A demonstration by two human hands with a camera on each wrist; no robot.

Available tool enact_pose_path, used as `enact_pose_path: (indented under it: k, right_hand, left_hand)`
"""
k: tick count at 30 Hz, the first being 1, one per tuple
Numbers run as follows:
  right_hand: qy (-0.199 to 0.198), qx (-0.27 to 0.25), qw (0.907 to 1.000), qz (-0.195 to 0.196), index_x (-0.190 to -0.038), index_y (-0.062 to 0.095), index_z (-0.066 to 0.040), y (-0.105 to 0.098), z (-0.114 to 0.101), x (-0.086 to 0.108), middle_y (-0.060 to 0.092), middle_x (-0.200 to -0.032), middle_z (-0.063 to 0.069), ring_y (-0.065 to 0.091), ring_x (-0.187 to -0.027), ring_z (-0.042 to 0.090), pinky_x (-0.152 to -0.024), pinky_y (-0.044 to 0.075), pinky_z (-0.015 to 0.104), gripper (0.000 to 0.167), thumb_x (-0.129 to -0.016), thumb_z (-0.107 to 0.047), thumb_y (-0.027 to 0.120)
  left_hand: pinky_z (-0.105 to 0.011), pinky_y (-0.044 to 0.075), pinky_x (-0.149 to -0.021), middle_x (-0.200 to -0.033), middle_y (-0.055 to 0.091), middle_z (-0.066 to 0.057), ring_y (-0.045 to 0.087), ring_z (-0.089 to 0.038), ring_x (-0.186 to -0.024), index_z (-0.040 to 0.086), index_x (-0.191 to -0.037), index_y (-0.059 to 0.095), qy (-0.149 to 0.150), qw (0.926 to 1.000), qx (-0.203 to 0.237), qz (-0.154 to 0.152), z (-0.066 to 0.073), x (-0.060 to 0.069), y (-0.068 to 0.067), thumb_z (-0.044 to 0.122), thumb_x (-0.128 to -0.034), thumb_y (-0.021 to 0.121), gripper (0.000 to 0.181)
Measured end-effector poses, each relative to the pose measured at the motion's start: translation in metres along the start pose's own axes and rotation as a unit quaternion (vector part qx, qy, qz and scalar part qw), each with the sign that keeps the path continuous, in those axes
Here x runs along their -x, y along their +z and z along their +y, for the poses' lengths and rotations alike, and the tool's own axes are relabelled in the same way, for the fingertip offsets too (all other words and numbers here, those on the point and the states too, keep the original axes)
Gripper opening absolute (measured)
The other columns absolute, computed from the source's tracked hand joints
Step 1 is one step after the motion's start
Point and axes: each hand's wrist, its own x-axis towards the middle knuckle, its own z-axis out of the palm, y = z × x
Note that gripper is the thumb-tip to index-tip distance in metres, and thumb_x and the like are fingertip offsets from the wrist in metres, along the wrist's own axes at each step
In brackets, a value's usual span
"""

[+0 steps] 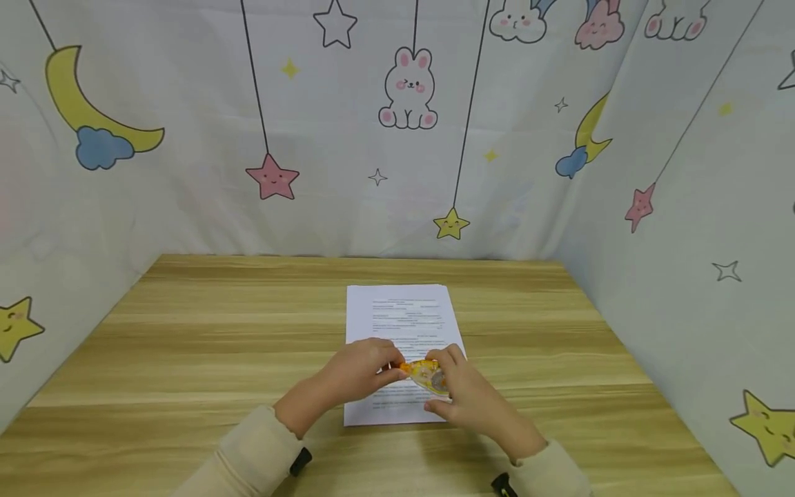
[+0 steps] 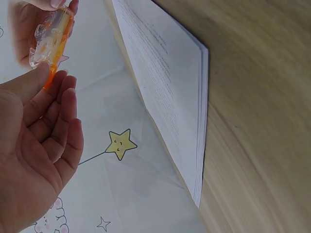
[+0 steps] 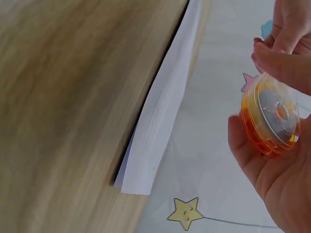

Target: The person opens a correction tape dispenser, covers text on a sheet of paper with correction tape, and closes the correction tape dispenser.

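Note:
A correction tape (image 1: 427, 375) with a clear and orange case is held above the printed sheets, between both hands. My left hand (image 1: 363, 369) pinches its narrow orange end between thumb and forefinger; in the left wrist view the other fingers curl loosely below that orange end (image 2: 50, 77). My right hand (image 1: 467, 397) grips the wide round end, and the right wrist view shows a grey-white reel (image 3: 274, 114) through the clear case. Whether the orange tip is a separate cap cannot be told. Under the hands lies a stack of printed paper (image 1: 360, 317).
The wooden table (image 1: 248, 324) carries the paper stack near its middle. Several sheet edges (image 2: 203, 121) show at the stack's side. White cloth (image 1: 205, 200) with stars, moons and rabbits hangs behind the table and along both sides.

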Motion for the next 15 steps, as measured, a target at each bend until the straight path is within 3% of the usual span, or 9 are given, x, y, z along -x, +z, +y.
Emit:
enact_pose_path:
  k: [4,10,12,15]
  right_hand:
    - [-0.024,0.091,0.9952,0.026,-0.122,0.041,-0.009,0.0046,-0.0002,0.0009,0.046,-0.097,-0.001,0.047,-0.074,0.006,-0.064,0.044,0.020,0.072,-0.065,-0.025,0.081]
    - [-0.092,0.204,0.9718,0.075,-0.116,0.042,-0.009,0.0093,0.0026,0.0039,0.048,-0.089,-0.003,0.046,-0.074,0.008,-0.062,0.042,0.022,0.069,-0.063,-0.029,0.081]
    - [-0.088,0.208,0.9710,0.078,-0.116,0.044,-0.009,0.0074,0.0031,0.0042,0.051,-0.089,-0.004,0.047,-0.077,0.009,-0.064,0.042,0.023,0.066,-0.066,-0.031,0.079]
    - [-0.041,0.191,0.9781,0.072,-0.118,0.048,-0.008,0.0001,0.0072,0.0042,0.055,-0.094,-0.002,0.049,-0.077,0.008,-0.063,0.043,0.022,0.063,-0.070,-0.038,0.075]
  left_hand:
    - [-0.018,0.043,-0.061,-0.081,0.063,0.008,0.052,-0.004,-0.070,0.015,-0.089,0.069,0.005,0.9998,-0.010,0.014,-0.0019,0.0003,0.0023,0.030,-0.0868,0.062,0.017]
    - [-0.020,0.047,-0.066,-0.084,0.064,0.008,0.056,-0.006,-0.076,0.015,-0.091,0.069,-0.004,0.9999,-0.007,0.014,-0.0021,0.0019,0.0025,0.033,-0.0880,0.060,0.020]
    - [-0.025,0.050,-0.074,-0.093,0.066,0.004,0.060,-0.010,-0.086,0.014,-0.097,0.068,-0.013,0.9994,-0.012,0.029,-0.0016,0.0030,0.0021,0.035,-0.0882,0.059,0.024]
    - [-0.035,0.047,-0.090,-0.113,0.063,-0.002,0.057,-0.019,-0.107,0.012,-0.114,0.062,-0.039,0.9972,-0.023,0.059,-0.0032,0.0053,0.0021,0.039,-0.0883,0.058,0.037]
